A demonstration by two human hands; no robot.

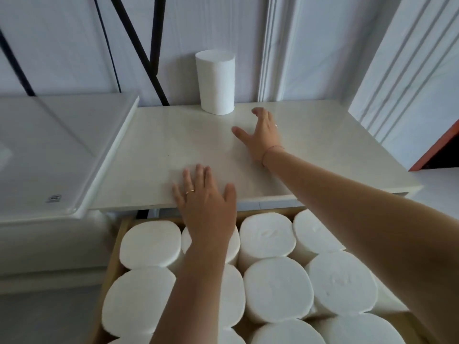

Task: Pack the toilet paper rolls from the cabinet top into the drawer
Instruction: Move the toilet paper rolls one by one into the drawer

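One white toilet paper roll [215, 81] stands upright at the back of the pale cabinet top [154, 145], against the wall. My right hand [260, 135] is stretched over the top, fingers apart, a short way to the right of and in front of the roll, not touching it. My left hand [205, 199] lies flat with spread fingers on the front edge of the cabinet top. Below, the open wooden drawer [116, 244] holds several upright white rolls [275, 286] packed close together.
A white appliance lid [49, 155] adjoins the cabinet on the left. Black cables [139, 45] run down the wall behind. White panelled wall and an orange-edged opening [437, 150] lie to the right.
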